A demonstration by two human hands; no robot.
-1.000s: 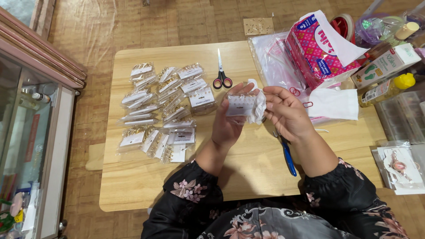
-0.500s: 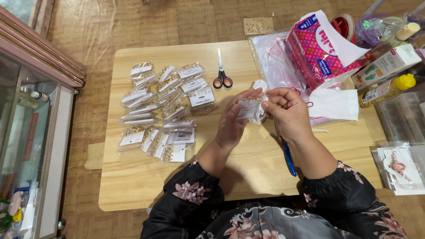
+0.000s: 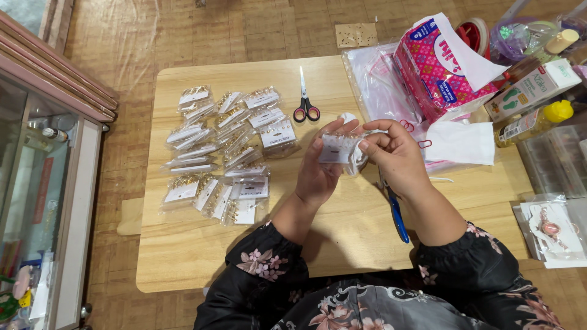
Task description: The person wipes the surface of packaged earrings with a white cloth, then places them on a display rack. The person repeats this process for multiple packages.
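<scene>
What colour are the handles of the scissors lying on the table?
The scissors have black handles with red inner rings, seen in the head view.

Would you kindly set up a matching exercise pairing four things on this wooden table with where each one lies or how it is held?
Things:
1. scissors
2. small clear packet
3. blue pen
4. pile of clear packets

Places:
A. spread over the table to the left of the hands
B. flat on the table, partly under the right forearm
C. held up between the left hand and right hand
D. closed, near the table's far edge, handles toward the person

Pairs: 1-D, 2-C, 3-B, 4-A
</scene>
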